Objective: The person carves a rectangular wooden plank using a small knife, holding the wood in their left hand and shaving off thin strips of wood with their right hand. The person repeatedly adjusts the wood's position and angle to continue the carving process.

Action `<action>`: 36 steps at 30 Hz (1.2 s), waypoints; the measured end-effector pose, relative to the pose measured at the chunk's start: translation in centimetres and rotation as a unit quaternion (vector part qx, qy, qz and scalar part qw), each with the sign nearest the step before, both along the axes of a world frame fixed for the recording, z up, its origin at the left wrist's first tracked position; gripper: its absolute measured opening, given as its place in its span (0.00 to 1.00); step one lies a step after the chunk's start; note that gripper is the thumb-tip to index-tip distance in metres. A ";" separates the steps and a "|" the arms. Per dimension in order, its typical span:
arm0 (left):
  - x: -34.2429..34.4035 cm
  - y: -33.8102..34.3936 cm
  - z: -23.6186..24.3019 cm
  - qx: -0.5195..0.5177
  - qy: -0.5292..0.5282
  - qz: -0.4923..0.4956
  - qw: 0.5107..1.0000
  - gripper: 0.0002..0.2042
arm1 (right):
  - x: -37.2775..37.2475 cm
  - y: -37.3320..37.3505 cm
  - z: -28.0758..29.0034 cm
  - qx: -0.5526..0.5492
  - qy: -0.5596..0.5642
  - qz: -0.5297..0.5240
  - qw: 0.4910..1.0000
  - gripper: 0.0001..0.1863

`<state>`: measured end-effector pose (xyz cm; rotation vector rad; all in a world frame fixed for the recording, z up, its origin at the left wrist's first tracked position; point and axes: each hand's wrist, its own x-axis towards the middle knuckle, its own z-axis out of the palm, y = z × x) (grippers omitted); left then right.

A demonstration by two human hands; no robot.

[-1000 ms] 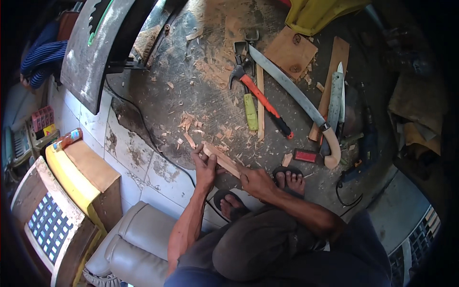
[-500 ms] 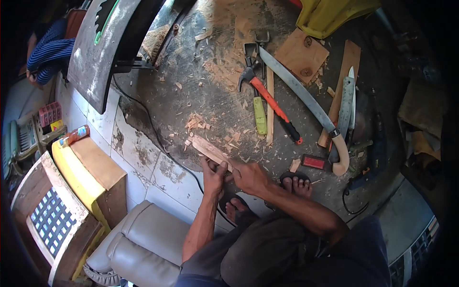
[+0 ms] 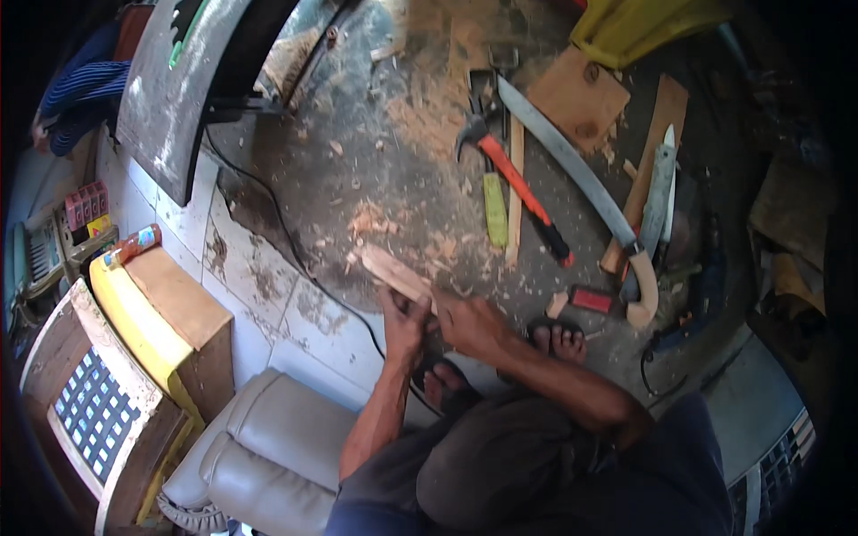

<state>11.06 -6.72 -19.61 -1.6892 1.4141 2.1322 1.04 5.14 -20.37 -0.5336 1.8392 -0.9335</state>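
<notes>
A pale, roughly carved piece of wood (image 3: 393, 271) slants out from between my hands, its far end pointing up and left over the floor. My left hand (image 3: 404, 322) is closed around it from below and the left, with the thumb against its side. Over the near end lies my right hand (image 3: 469, 323), its fingers closed on the wood. The right palm hides that end, so I cannot tell whether a small tool is in there too. Wood shavings (image 3: 371, 217) lie on the floor just past the wood's tip.
To the right lie a claw hammer (image 3: 509, 174), a tool with a yellow-green handle (image 3: 495, 210), a long curved blade with wooden handle (image 3: 572, 161), a knife (image 3: 659, 192), boards (image 3: 581, 98) and a red block (image 3: 592, 300). A black cable (image 3: 286, 239) crosses the left; a grey cushioned seat (image 3: 277, 429) stands near.
The view has shifted slightly, so the tools sit a little farther right. My hands stay closed at the wood, with only a small shift in the right hand's position.
</notes>
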 end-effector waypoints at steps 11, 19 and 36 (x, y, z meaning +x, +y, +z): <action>0.2 -0.1 -0.5 0.011 -0.006 0.002 1.000 0.25 | -0.9 1.1 2.4 0.002 -0.004 -0.009 1.000 0.20; -0.5 -0.7 -0.5 -0.001 0.021 0.007 1.000 0.25 | -0.1 1.0 1.7 0.028 0.030 0.003 0.999 0.14; -0.4 -0.7 -0.1 0.011 0.027 0.018 0.999 0.25 | 0.5 2.4 -0.3 0.000 0.021 0.001 1.000 0.21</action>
